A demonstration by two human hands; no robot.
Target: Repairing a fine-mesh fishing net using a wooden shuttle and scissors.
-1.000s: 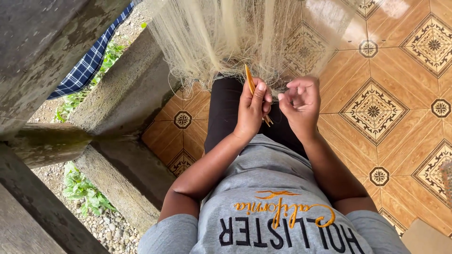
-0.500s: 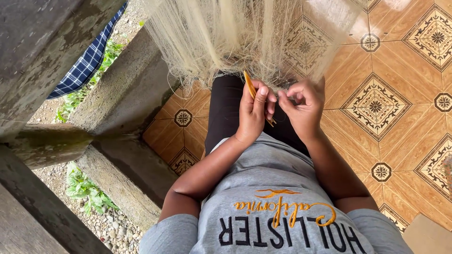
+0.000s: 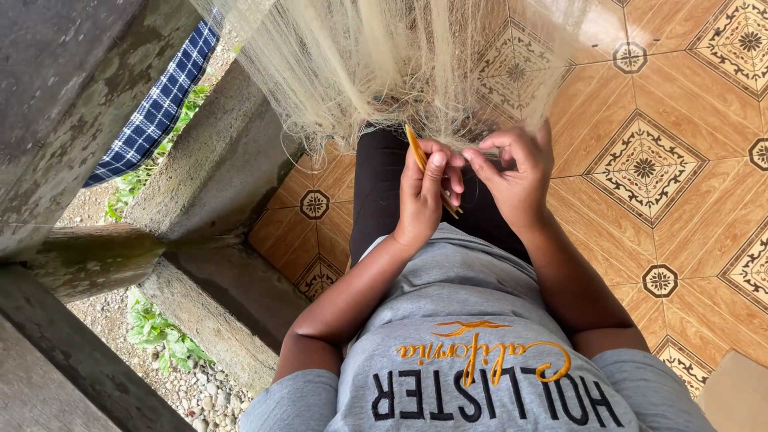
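Observation:
A pale, fine fishing net [image 3: 384, 64] hangs in bunches in front of me and reaches down to my lap. My left hand [image 3: 424, 196] grips a slim yellow netting needle [image 3: 415, 146], whose tip points up into the net's lower edge. My right hand [image 3: 516, 180] is just to the right of it, thumb and fingers pinched on strands of the net's edge. The two hands nearly touch above my black trousers [image 3: 380, 200]. Thin thread runs between them and is hard to make out.
I sit on an orange patterned tile floor [image 3: 640, 168]. A rough concrete railing and posts [image 3: 216, 168] stand close on the left. A blue checked cloth [image 3: 160, 104] hangs beyond them, with green plants [image 3: 160, 332] and gravel below.
Both hands stay at the net's edge with only small finger movements. The needle has tilted slightly, and the view has shifted a little.

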